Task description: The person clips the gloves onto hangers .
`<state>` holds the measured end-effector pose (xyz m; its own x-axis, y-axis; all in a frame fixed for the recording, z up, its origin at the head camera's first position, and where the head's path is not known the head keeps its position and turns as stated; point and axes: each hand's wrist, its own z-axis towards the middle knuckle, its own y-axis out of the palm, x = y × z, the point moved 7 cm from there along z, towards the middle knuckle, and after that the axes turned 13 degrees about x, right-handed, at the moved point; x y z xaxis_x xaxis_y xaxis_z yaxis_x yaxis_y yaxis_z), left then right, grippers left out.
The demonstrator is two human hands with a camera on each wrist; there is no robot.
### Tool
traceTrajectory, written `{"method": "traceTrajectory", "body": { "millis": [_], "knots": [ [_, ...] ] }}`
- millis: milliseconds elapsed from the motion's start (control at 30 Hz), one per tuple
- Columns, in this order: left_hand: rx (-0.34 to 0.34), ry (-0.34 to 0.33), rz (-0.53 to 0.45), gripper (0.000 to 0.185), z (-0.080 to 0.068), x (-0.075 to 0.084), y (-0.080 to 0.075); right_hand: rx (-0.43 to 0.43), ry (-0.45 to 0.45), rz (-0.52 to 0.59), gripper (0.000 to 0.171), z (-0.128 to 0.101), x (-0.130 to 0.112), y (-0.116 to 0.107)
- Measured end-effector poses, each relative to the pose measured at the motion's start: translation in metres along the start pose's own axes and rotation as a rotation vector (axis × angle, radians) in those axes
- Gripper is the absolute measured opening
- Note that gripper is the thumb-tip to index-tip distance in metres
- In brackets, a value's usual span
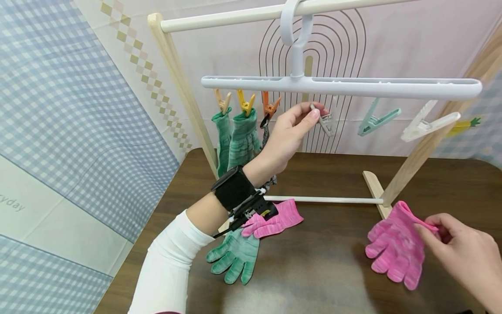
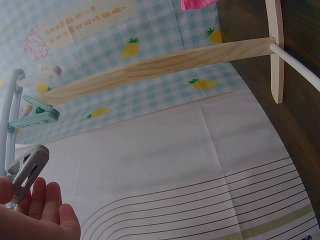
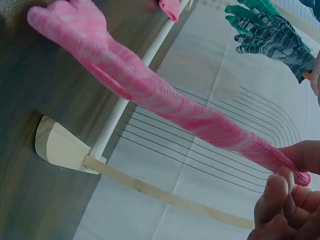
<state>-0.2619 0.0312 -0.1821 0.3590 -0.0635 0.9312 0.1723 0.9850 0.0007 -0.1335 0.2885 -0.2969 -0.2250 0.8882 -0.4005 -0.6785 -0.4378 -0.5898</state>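
Observation:
My left hand (image 1: 292, 131) reaches up under the white clip hanger (image 1: 341, 86) and pinches a grey clip (image 1: 324, 121) between thumb and fingers; the same grey clip (image 2: 27, 171) shows in the left wrist view beside my fingers (image 2: 45, 205). My right hand (image 1: 462, 253) pinches the cuff of a pink glove (image 1: 396, 246) at the table's right, lifting it; in the right wrist view the pink glove (image 3: 165, 105) stretches from my fingertips (image 3: 280, 195) down to the table. Green gloves (image 1: 235, 137) hang from orange and yellow clips.
A second pink glove (image 1: 274, 220) and a green glove (image 1: 235, 257) lie on the dark wooden table (image 1: 329, 270) under my left wrist. A mint clip (image 1: 376, 120) and a white clip (image 1: 427, 124) hang free. The wooden rack (image 1: 184, 87) stands around them.

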Motion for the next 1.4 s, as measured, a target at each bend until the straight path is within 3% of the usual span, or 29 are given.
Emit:
{"method": "traceTrajectory", "body": {
  "millis": [467,1200,1400],
  "knots": [
    [0.008,0.017,-0.024,0.026,0.0,0.001,0.0,-0.007,0.01,0.014,0.011,0.005,-0.005,0.002],
    [-0.005,-0.066,-0.088,0.021,-0.001,0.0,0.004,-0.006,-0.088,0.067,0.015,0.007,-0.029,0.013],
    [0.009,-0.085,-0.148,0.023,-0.001,0.0,0.005,-0.003,-0.106,0.076,0.016,0.007,-0.032,0.014]
  ]
}}
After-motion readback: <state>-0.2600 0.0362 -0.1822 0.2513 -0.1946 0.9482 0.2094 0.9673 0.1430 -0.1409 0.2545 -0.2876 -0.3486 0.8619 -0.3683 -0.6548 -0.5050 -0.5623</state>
